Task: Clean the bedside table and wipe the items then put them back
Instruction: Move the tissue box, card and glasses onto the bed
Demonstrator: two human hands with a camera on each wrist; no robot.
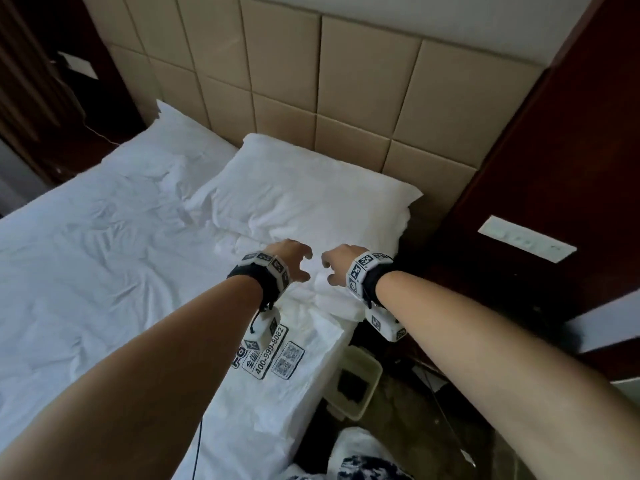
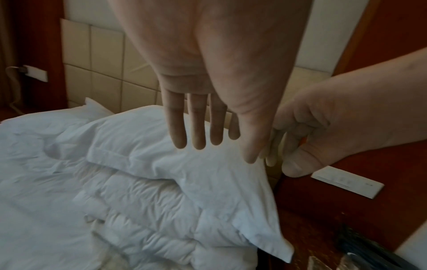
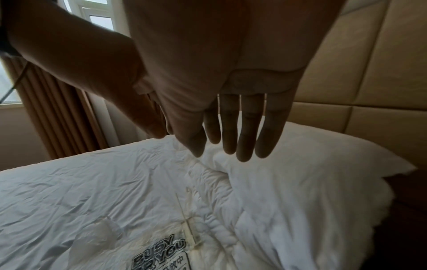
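Note:
Both my hands hover side by side over the bed, just in front of a white pillow (image 1: 304, 195). My left hand (image 1: 298, 263) has straight, spread fingers (image 2: 198, 127) and holds nothing. My right hand (image 1: 332, 268) is also empty, its fingers (image 3: 238, 131) stretched out above the pillow (image 3: 323, 164). A white plastic bag (image 1: 277, 355) with black print lies on the duvet below my wrists. The bedside table's top and its items are not in view.
A padded beige headboard (image 1: 346, 81) backs the bed. Dark wood panelling with a white switch plate (image 1: 526, 244) stands at the right. A pale bin (image 1: 353, 386) sits on the floor beside the bed. A rumpled white duvet (image 1: 104, 254) covers the mattress.

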